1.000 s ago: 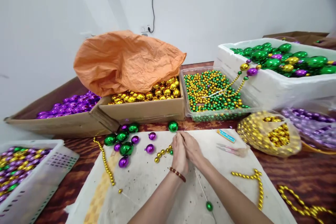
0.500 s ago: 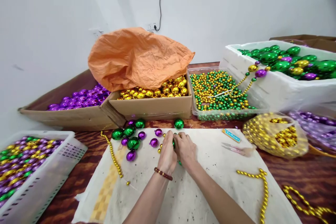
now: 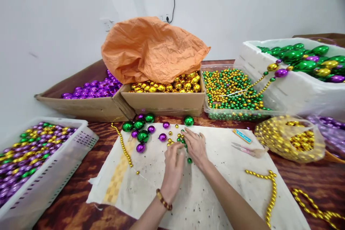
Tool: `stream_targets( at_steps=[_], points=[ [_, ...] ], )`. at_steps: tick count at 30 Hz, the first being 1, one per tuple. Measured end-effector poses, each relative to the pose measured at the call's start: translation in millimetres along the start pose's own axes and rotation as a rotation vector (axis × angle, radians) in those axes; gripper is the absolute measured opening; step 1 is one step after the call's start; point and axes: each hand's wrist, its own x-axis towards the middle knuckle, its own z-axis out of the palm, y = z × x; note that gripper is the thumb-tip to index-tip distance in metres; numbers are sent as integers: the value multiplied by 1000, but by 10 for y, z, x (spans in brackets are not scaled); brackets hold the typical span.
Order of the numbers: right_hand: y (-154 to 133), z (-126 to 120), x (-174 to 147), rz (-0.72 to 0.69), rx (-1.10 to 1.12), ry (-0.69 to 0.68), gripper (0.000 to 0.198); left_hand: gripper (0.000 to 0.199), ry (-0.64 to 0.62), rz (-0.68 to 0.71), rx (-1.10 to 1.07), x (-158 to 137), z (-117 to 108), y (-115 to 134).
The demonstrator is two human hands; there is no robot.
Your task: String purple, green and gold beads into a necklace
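Note:
On the white cloth (image 3: 215, 183), my right hand (image 3: 196, 147) lies palm down with its fingers spread, touching a cluster of small green beads (image 3: 185, 141). My left hand (image 3: 174, 169), a beaded bracelet on its wrist, is just beside it. Its fingers are loosely bent and apart, slightly blurred, near small gold beads (image 3: 169, 142), and I see nothing held. One green bead (image 3: 189, 160) sits between the hands. To the left are larger purple balls (image 3: 162, 137) and green balls (image 3: 142, 136). A gold bead string (image 3: 125, 151) trails a thread at the cloth's left.
Behind stand a box of gold balls (image 3: 161, 102), a box of purple balls (image 3: 81, 106) and a clear bin of small beads (image 3: 226, 111). A white basket (image 3: 64, 165) is at left. Thread snips (image 3: 242, 148), a bag of gold beads (image 3: 285, 147) and a foam box (image 3: 269, 75) are right.
My hands were together over the small beads. They have parted: the left drew back toward me, the right opened flat, and the gold and green beads show. The view has shifted slightly.

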Motion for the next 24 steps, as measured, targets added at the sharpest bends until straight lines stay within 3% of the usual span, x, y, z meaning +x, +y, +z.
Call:
stream_targets(
  at_steps=[4,7,11,17,20,24],
  points=[
    [151,-68,30,-49,56,-37,41,39,-158,297,408,-296,155,-180],
    [220,-151,11,-110,73,-58,45,49,-192,421,576,-305,261,-261],
    [330,-250,-39,-144,72,-43,44,49,-138,448,670,-171,270,-335],
    [533,-227,-86,-85,41,52,40,43,-99,438,619,-96,230,-358],
    [645,-119,-180,-164,54,10,37,38,-92,419,615,-206,265,-346],
    [893,111,-259,-325,-131,38,42,35,-73,411,582,-324,182,-328]
  ],
)
